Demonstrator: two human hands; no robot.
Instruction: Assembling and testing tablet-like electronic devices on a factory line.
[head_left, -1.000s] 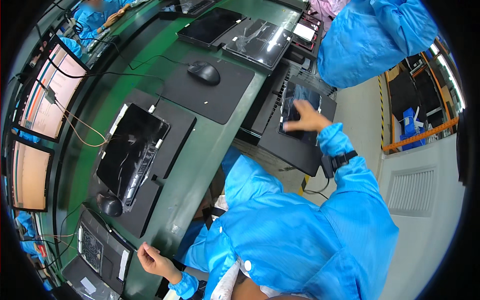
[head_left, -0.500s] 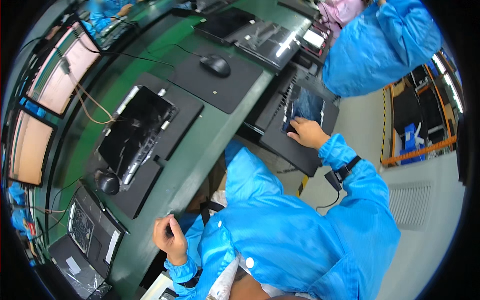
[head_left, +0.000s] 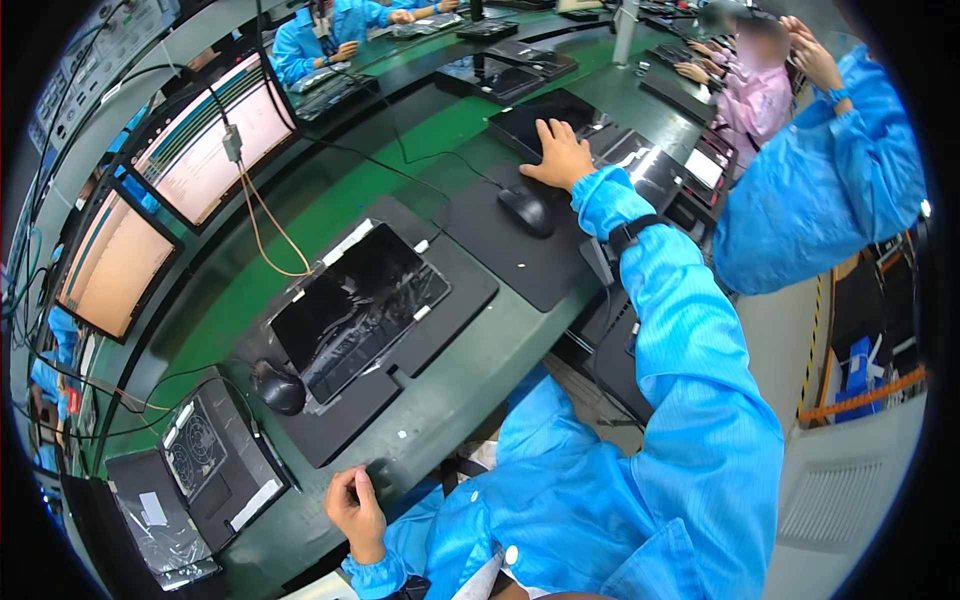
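My right hand (head_left: 560, 157) is stretched forward over the green bench, its fingers spread. The fingertips are at the near edge of a dark flat panel (head_left: 520, 122); I cannot tell whether they touch it. Just below that hand lies a black mouse (head_left: 526, 210) on a black mat (head_left: 535, 275). At the near bench edge my left hand (head_left: 357, 512) is curled closed, and whatever it may hold is hidden. Ahead of the left hand, a glossy black screen panel (head_left: 350, 310) with white tabs rests on a black foam pad (head_left: 440, 335).
Another mouse (head_left: 277, 388) sits beside the foam pad. An opened black device (head_left: 200, 460) lies at the left end. Two lit monitors (head_left: 215, 145) stand at the back with hanging cables. A person in blue (head_left: 820, 190) is at the right; others work farther along the bench (head_left: 425, 210).
My right hand has left the dark device on the lower right stand and reached forward past the mouse. The view has shifted, showing more of the far bench. My left hand stays curled.
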